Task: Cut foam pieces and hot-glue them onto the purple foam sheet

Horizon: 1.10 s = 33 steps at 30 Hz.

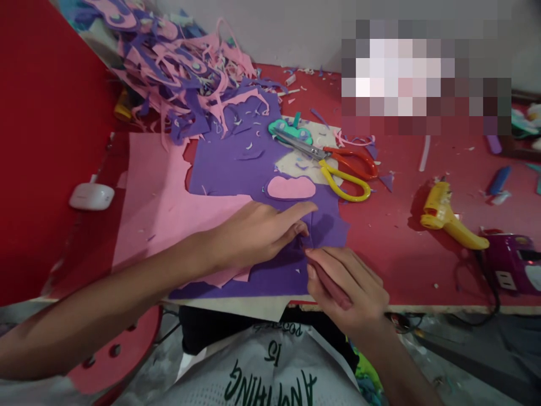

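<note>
Fingers of the right hand (353, 285) are closed around a brown-handled tool (332, 285), held pen-like and slanting, upper end toward the near right. Its working tip is too small to make out. Left hand (256, 231): index stretched to the right, other fingers curled by the tip; can't tell whether they pinch anything.

Head view, the only one: the work is on the purple sheet (236, 175), spread mid-table with the pink sheet (152, 186) over its near left part. Left hand lies across both, probably pinning them flat so the purple doesn't slide under the tool. Steep pen-like hold likely gives fine control close to the left fingertips. Pink cutout (291, 188) rests on the purple just beyond the left hand, apparently within easy reach. Scissors (315, 152) lie farther off, blades over the teal cloud piece (276, 127), handles to the right, seemingly parked for quick pickup.

Edges: the pale sheet (253, 307) overhangs the near table edge; right wrist crosses that edge, so support there looks limited. Far left is blocked by the scrap heap (186, 62). Most room is on the red table (393, 248), right of the right hand, up to the glue gun (442, 208). Its cable (492, 299) loops over the near right edge, a possible snag for a wide swing.
</note>
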{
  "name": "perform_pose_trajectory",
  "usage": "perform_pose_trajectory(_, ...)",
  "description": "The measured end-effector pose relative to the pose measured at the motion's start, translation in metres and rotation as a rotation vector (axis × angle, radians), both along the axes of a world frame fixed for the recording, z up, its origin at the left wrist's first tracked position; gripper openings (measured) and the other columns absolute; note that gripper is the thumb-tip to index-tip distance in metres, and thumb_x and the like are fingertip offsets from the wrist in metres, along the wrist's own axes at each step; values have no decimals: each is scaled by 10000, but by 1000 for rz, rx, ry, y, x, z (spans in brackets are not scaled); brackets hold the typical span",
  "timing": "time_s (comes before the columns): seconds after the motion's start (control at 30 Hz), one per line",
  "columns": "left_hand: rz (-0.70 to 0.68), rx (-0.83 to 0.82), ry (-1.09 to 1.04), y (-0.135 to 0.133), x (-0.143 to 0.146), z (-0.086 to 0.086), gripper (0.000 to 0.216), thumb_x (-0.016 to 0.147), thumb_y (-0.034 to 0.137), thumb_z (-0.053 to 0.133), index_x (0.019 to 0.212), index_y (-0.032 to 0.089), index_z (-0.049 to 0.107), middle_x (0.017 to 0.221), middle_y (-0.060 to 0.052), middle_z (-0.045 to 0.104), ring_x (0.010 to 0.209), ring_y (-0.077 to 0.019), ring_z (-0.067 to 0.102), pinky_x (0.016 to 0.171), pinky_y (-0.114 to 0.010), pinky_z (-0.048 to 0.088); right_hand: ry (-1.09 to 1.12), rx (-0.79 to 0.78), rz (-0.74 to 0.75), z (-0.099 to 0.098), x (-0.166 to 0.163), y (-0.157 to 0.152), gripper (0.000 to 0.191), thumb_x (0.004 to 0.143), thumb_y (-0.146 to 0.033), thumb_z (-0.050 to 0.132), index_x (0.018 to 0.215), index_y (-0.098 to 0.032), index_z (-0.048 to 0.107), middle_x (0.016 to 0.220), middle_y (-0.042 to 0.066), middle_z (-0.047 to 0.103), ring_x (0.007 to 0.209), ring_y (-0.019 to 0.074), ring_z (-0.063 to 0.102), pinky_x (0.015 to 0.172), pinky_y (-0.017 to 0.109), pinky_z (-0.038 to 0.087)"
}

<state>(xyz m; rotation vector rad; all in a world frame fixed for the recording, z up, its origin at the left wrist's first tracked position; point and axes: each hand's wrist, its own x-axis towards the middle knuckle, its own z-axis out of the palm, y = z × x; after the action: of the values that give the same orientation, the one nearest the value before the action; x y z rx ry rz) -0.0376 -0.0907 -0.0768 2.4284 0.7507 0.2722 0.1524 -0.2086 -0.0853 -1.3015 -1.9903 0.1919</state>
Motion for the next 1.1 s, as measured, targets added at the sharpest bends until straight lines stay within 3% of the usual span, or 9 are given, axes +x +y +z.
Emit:
perform_pose_trajectory(0.67,-28,170,-36,-2,-3,-7,401,1006,173,440,1401,180,511,991,-37,787,725,-120,727,666,-207,523,-110,23,-11,-9,-1,1,375,921,-72,626,1279,-186,613,995,99,746,854,215,697,796,355,588)
perform_pose_trajectory(0.9,-42,350,49,-3,-4,-6,382,1009,194,431,1378,178,530,772,-9,760,540,-108,643,558,-193,442,-86,17,1,-9,-2,1,340,898,-42,649,1218,-156,625,988,107,745,851,221,693,784,360,586)
perform_pose_trajectory(1.1,-64,408,61,-3,-3,-5,371,1003,190,440,1360,177,538,723,6,746,505,-109,609,521,-200,385,-15,19,-2,-8,-2,3,354,895,-38,641,1210,-200,633,957,82,746,829,213,701,759,357,592)
